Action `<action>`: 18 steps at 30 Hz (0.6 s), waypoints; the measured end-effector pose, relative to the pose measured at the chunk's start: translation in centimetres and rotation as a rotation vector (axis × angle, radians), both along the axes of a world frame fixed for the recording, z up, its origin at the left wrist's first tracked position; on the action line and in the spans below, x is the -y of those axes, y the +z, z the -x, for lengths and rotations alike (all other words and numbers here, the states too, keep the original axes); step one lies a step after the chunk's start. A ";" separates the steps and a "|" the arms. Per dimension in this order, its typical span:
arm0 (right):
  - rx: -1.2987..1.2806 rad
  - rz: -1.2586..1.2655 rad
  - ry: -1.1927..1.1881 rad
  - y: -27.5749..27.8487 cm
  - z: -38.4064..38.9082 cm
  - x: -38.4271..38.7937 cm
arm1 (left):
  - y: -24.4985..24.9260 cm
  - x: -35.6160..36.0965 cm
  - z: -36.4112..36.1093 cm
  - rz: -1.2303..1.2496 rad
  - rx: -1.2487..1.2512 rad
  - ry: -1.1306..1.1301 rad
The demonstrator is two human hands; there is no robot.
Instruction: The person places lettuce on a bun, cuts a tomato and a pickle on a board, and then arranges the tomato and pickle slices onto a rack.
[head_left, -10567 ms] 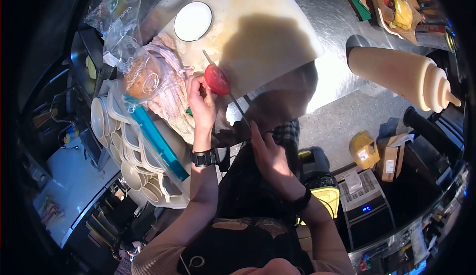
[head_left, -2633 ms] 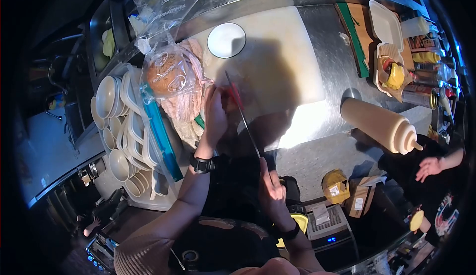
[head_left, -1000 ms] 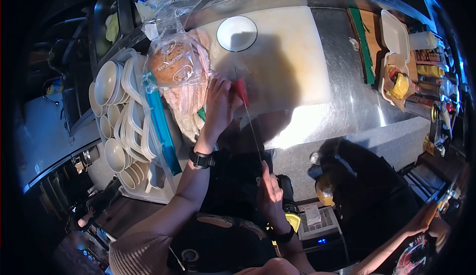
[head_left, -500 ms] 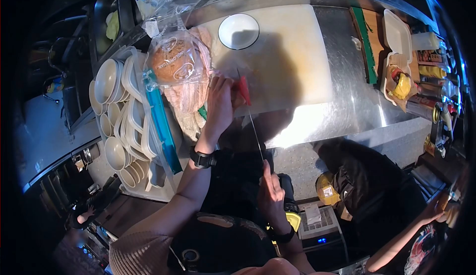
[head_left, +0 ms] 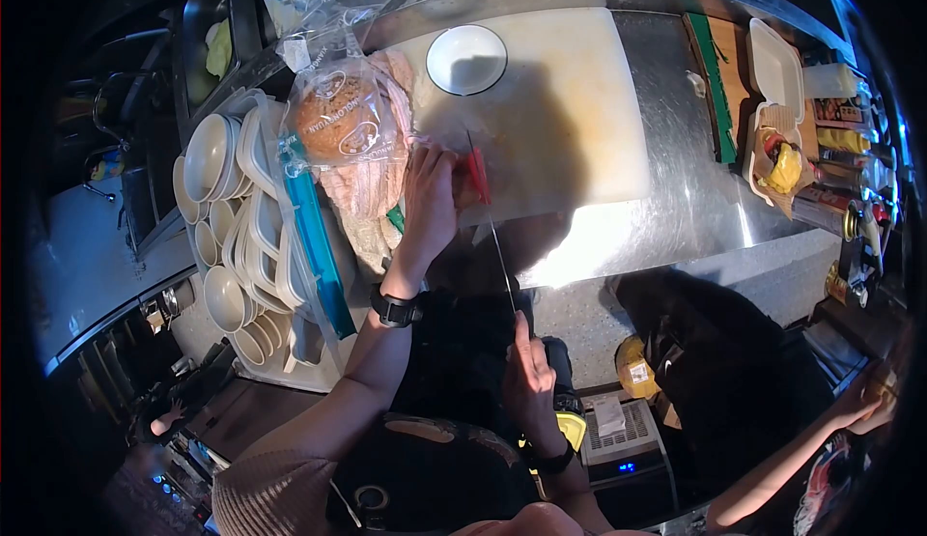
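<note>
My right hand [head_left: 529, 380] is closed round the handle end of a long thin knife [head_left: 500, 254], index finger stretched along it. The blade runs up past a bright red piece of food [head_left: 479, 175] at the near edge of the white cutting board [head_left: 603, 130]. My left hand [head_left: 430, 193] presses curled fingertips on that food, just left of the blade; its kind is unclear. Close to the left hand lies a crumpled cloth [head_left: 362, 193], with a bread loaf [head_left: 338, 121] in a clear printed bag over it. A white bowl [head_left: 466, 59] stands at the board's far side.
Stacked pale bowls and dishes [head_left: 217, 159] fill a clear tub at left, beside a teal strip [head_left: 319, 246]. At right, an open takeaway box [head_left: 772, 164] holds a burger, near a green-edged wooden board [head_left: 710, 87]. Another person's arm [head_left: 792, 464] reaches in at lower right.
Both my hands stay nearly in place, with the knife shifted very slightly at the red food. The other person's hand at lower right has moved a little.
</note>
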State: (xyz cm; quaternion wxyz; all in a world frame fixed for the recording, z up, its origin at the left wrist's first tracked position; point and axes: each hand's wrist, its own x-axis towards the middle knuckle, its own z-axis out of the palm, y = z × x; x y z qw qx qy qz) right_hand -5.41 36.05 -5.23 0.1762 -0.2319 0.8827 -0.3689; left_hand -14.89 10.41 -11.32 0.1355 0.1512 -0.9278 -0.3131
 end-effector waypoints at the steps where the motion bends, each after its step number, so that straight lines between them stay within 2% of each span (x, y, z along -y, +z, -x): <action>1: -0.005 -0.004 0.000 0.0 0.0 0.0 | -0.1 0.1 0.0 0.027 -0.025 -0.027; 6: 0.007 -0.008 -0.005 0.2 0.0 0.1 | -0.5 0.5 0.0 0.071 -0.076 -0.079; 18: -0.025 -0.040 -0.021 0.6 -0.1 0.6 | -0.6 0.4 -0.2 0.088 0.038 -0.003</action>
